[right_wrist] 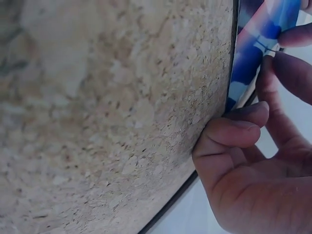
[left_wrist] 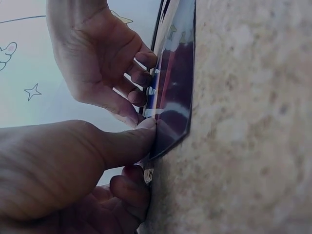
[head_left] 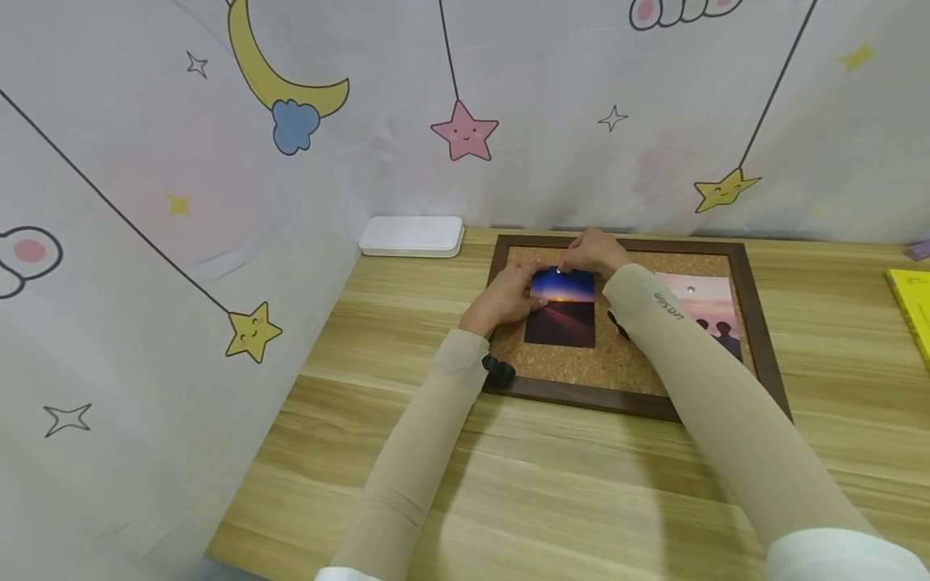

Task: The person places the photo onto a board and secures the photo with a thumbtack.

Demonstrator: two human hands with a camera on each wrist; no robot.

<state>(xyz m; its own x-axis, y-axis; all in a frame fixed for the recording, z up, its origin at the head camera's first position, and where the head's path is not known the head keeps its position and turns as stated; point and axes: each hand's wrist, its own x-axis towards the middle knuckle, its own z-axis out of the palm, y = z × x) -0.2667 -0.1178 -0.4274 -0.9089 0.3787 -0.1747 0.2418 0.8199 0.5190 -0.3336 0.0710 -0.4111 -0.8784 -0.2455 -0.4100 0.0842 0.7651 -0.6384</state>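
Observation:
A sunset photo (head_left: 559, 323), blue at the top and dark below, lies on a cork board (head_left: 574, 367) with a dark brown frame. My left hand (head_left: 504, 300) rests along the photo's left side, its thumb (left_wrist: 129, 146) pressing the print and its other fingers at the upper left corner. At the top edge my right hand (head_left: 592, 252) pinches a pushpin between thumb and forefinger; its thin needle (right_wrist: 265, 47) shows against the blue part. Whether the tip has entered the cork is unclear.
On the board's right side a pink-sky photo (head_left: 701, 294) is fixed with a silver pin (head_left: 691, 289), partly behind my right forearm. A white case (head_left: 412, 236) sits at the back left of the wooden table (head_left: 538, 476). A yellow book (head_left: 914, 303) lies at the right.

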